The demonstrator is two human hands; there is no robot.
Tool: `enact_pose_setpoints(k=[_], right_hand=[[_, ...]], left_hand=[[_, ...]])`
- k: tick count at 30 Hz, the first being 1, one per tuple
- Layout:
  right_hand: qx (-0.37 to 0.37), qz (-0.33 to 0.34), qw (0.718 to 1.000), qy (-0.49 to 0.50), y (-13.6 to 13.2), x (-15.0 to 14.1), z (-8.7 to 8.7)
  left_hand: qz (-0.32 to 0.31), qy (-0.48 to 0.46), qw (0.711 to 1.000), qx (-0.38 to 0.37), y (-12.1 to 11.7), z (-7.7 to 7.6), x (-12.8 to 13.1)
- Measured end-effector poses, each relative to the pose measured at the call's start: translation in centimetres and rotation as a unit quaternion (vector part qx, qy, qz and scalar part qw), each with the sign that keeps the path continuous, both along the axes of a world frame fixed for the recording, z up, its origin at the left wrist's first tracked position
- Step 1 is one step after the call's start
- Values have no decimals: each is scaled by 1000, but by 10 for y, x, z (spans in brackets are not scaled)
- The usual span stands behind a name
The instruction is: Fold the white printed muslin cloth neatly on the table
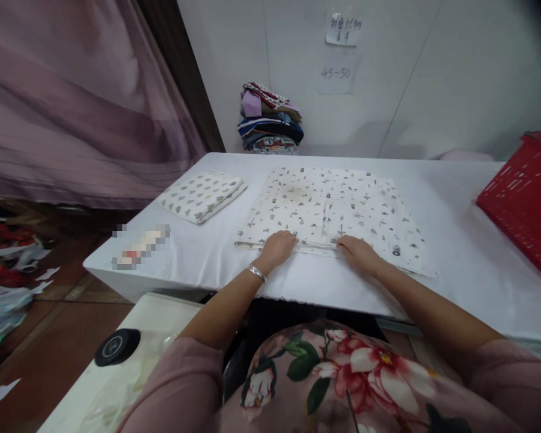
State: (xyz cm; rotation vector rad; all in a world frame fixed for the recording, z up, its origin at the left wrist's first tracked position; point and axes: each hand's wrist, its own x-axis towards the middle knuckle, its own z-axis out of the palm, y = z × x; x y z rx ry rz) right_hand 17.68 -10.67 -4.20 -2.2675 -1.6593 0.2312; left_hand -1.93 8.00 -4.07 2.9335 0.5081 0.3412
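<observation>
On cloth point(315, 210), near edge | left hand point(279, 245), right hand point(355, 250) | gripping, apart

Soft, dim light leaves faint shadows on the wall point(415, 78) while the top-right corner blackens

The left hand point(278, 248) and right hand point(357, 252) hide bits of the cloth point(318, 211). A small thing point(140, 248) on the counter point(469, 210) is all blurred out. The right edge cuts off the red basket point(525, 201). The top paper point(343, 33) is too blurry to read.
</observation>
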Motion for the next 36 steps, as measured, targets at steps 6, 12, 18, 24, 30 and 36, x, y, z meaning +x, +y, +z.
enact_pose_setpoints(k=[6, 12, 18, 24, 30, 36], right_hand=[[4, -10, 1000, 10, 2, 1, -3], [91, 23, 995, -44, -2, 5, 1], [145, 117, 966, -180, -7, 9, -6], [126, 183, 955, -196, -14, 0, -17], [91, 184, 965, -163, -14, 0, -12], [96, 159, 979, -88, -14, 1, -9]], left_hand=[[-4, -23, 1000, -17, 3, -5, 1], [7, -43, 999, 14, 6, 2, 5], [-33, -54, 989, 131, 7, 0, 1], [-85, -4, 984, 156, 1, -12, -15], [-74, 12, 985, 157, -4, -8, -17], [-54, -6, 995, 88, -7, -4, -17]])
